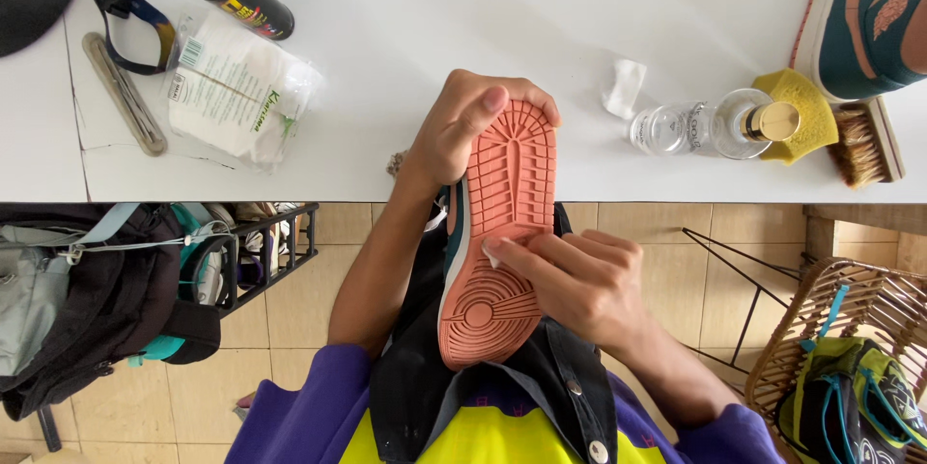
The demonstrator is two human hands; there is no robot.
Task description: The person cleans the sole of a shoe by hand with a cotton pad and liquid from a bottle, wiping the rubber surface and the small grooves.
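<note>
Both hands (570,281) are bare, without rings or gloves. Purple sleeves (299,416) cover the upper arms, beside a bright yellow shirt front (483,440) under a dark snap-buttoned apron (579,396).

sole (502,232): matt salmon rubber, ridged tread, held sole-up
wipe (491,257): small white cloth scrap under the right hand (579,281)
left hand (463,131): grips the rubber toe at 12 o'clock
table (435,29): smooth white, slight sheen
bottle (710,126): clear glossy glass, 2 o'clock
sponge (806,112): yellow, porous
brush (864,140): wood back, coarse bristles
packet (237,87): crinkled glossy plastic, 10 o'clock
chair (840,309): woven rattan, 4 o'clock
</note>
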